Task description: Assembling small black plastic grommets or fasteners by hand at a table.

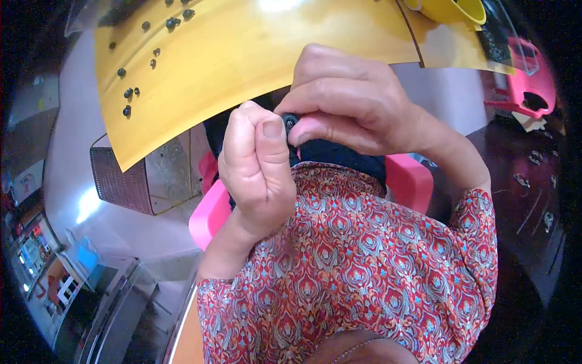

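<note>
Close in front of my body, my two hands meet at a small black round part (290, 121) with a ring-like end. The thumb and index finger of my right hand (357, 100) pinch it from the right. My left hand (257, 158) is closed tightly against its left side, the thumb laid over the curled fingers. What is inside the left fingers is hidden. Several similar small black parts (171, 23) lie scattered on the left part of the yellow tabletop (254, 54), beyond my hands.
A yellow container (464, 10) and a pink plastic basket (533, 79) are at the far right. Pink chair arms (410, 184) flank my body. Below the table's left edge stands a brown box-like stool (121, 173) with a perforated side.
</note>
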The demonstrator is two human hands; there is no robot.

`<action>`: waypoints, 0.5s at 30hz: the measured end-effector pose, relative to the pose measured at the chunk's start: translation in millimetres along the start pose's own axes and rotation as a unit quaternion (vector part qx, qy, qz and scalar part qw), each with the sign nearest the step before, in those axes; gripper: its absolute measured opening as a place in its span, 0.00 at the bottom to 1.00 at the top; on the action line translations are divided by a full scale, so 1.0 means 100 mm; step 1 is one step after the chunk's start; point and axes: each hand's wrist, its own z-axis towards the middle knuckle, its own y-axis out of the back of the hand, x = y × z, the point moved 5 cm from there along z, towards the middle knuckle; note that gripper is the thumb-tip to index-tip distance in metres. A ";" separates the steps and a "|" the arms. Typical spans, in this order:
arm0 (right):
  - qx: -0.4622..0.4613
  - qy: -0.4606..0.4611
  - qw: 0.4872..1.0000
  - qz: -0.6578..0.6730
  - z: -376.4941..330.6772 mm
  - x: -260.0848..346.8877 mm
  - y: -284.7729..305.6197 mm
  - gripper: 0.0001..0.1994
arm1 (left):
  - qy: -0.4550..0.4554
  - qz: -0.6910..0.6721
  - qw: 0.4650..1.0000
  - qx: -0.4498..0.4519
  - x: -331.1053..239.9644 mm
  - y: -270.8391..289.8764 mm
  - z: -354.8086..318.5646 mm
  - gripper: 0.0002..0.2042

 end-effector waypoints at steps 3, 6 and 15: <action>0.001 -0.068 0.996 0.063 -0.01 -0.10 -0.02 0.09 | 0.113 -0.073 0.990 0.040 0.11 0.02 -0.01 0.12; 0.004 -0.189 0.969 0.161 -0.09 -0.20 -0.06 0.09 | 0.248 -0.301 0.920 0.029 0.25 -0.01 -0.03 0.14; -0.024 -0.103 0.990 0.096 -0.07 -0.13 0.00 0.16 | 0.300 -0.481 0.820 0.084 0.26 -0.06 -0.07 0.23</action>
